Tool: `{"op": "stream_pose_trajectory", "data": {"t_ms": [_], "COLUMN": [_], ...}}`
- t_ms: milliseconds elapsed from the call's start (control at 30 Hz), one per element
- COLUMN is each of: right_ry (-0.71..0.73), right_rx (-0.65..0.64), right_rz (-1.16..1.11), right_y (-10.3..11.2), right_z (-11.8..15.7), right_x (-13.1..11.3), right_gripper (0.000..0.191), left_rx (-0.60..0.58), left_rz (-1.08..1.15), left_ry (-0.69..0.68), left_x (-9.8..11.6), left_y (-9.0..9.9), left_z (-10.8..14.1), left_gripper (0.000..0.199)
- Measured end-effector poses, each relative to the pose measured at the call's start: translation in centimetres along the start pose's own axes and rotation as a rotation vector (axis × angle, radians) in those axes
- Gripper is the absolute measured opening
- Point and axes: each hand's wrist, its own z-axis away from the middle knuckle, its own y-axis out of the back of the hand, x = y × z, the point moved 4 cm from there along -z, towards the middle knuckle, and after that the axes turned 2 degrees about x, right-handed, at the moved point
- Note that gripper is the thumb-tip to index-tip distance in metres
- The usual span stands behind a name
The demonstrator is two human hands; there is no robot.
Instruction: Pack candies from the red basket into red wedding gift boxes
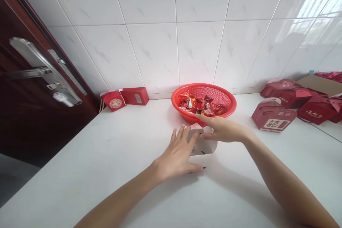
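In front of me on the white table stands a small open paper box (pixel 201 159), pale on its near side, with its flaps up. My left hand (pixel 179 151) spans its left side, thumb at the near wall and fingers over the far part, gripping it. At the box's far right flap is my right hand (pixel 220 129), index finger stretched towards the basket and thumb pointing over the opening; its other fingers are partly hidden. Just behind, a red plastic basket (pixel 229 104) holds several red-wrapped candies (pixel 205 107). The inside of the box is mostly covered by my hands.
A closed red gift box (pixel 274 115) stands at the right, with several more red boxes (pixel 291 94) and a cardboard carton (pixel 319 84) behind it. Against the tiled wall at the left are a red pouch-like box (pixel 113 100) and a red box (pixel 135 96). A dark door (pixel 29 114) borders the left.
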Motion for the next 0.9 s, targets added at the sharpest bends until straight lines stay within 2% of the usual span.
{"op": "stream_pose_trajectory", "data": {"t_ms": [67,200,367,433,533,600,667,800,900], "right_ry": [0.005,-0.020,-0.010,-0.049,-0.180,-0.226,-0.247,-0.317,-0.357], "right_rx": [0.016,0.212,0.429,0.479,0.509,0.472,0.360,0.066,-0.074], "right_rz": [-0.038,-0.311,-0.641,-0.632,-0.441,-0.349,-0.268,-0.118,-0.037], "right_y": [1.4,4.0,4.5,4.2,3.9,4.0,3.9,3.3,2.8], "right_z": [0.5,0.7,-0.8,-1.9,-4.1,-6.1,-8.3,-11.7,-13.0], "right_x": [1.2,3.9,6.4,7.2,8.6,9.2,9.6,9.6,9.3], "right_gripper": [0.061,0.058,0.048,0.042,0.035,0.037,0.047,0.101,0.124], "left_rx": [0.015,0.049,0.133,0.140,0.096,0.061,0.038,0.010,0.006], "left_rz": [-0.019,-0.038,-0.031,-0.025,-0.033,-0.040,-0.036,-0.010,0.015], "left_ry": [0.001,0.015,0.033,0.041,0.059,0.079,0.097,0.124,0.124], "left_x": [0.1,0.1,-0.3,-0.5,-0.5,-0.4,-0.2,-0.2,-0.4], "left_y": [-0.2,-0.2,-0.4,-0.5,-0.4,-0.3,-0.1,0.0,-0.1], "left_z": [-0.1,-0.2,-0.8,-1.1,-1.2,-1.2,-1.1,-1.0,-1.0], "left_gripper": [0.096,0.091,0.092,0.094,0.095,0.095,0.094,0.095,0.095]}}
